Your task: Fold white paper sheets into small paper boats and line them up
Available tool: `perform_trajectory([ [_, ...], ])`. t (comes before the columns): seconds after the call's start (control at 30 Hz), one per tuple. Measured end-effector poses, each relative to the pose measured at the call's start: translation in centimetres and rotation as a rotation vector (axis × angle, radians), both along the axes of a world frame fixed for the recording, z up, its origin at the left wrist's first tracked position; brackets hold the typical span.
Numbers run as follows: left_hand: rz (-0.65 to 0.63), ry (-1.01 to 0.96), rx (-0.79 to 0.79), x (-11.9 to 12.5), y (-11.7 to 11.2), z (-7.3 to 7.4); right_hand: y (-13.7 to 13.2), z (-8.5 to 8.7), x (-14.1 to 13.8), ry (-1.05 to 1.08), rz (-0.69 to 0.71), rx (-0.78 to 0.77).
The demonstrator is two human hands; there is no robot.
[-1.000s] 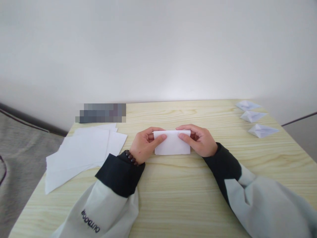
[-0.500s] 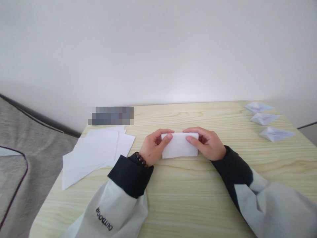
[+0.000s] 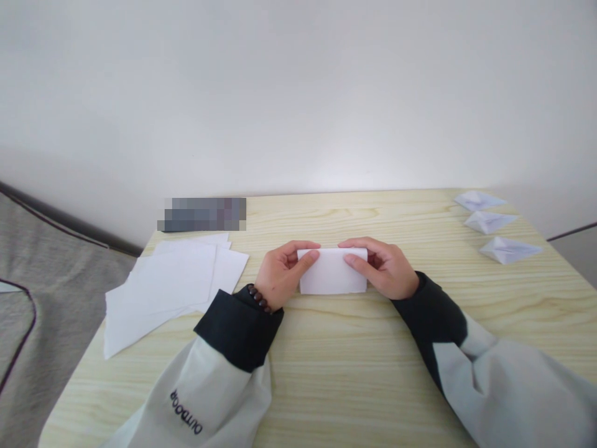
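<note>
A folded white sheet of paper lies flat on the light wooden table, straight ahead of me. My left hand pinches its left end, thumb on top and fingers curled round the far edge. My right hand grips the right end the same way. Both hands rest on the table, with the paper stretched between them. A dark bead bracelet circles my left wrist.
A loose stack of white sheets is spread at the left of the table. Three folded paper boats stand in a row at the far right corner. A blurred dark object lies at the table's back edge by the wall.
My hands keep the same hold on the folded paper. Only the view has shifted a little sideways between the frames.
</note>
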State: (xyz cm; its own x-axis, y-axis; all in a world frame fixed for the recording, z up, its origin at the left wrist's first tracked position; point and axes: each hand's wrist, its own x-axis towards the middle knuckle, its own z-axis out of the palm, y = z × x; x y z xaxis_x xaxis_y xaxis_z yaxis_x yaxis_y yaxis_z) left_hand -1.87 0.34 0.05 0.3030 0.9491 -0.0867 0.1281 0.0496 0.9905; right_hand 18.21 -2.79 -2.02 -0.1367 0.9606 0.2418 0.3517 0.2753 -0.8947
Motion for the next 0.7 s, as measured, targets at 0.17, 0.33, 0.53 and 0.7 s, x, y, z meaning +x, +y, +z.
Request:
perform_trajectory([
  [0.17, 0.003, 0.006, -0.022, -0.08, -0.07, 0.06, 0.01, 0.04, -0.03, 0.016, 0.008, -0.020],
  [0.33, 0.012, 0.017, -0.039, -0.08, -0.02, -0.14, 0.04, -0.04, 0.00, 0.001, 0.001, -0.017],
  [0.53, -0.008, 0.002, -0.050, -0.16, 0.03, -0.34, -0.02, 0.02, -0.03, 0.006, 0.009, -0.017],
  [0.7, -0.013, -0.016, -0.055, -0.13, 0.04, -0.28, -0.02, 0.00, -0.06, 0.013, 0.004, -0.017],
])
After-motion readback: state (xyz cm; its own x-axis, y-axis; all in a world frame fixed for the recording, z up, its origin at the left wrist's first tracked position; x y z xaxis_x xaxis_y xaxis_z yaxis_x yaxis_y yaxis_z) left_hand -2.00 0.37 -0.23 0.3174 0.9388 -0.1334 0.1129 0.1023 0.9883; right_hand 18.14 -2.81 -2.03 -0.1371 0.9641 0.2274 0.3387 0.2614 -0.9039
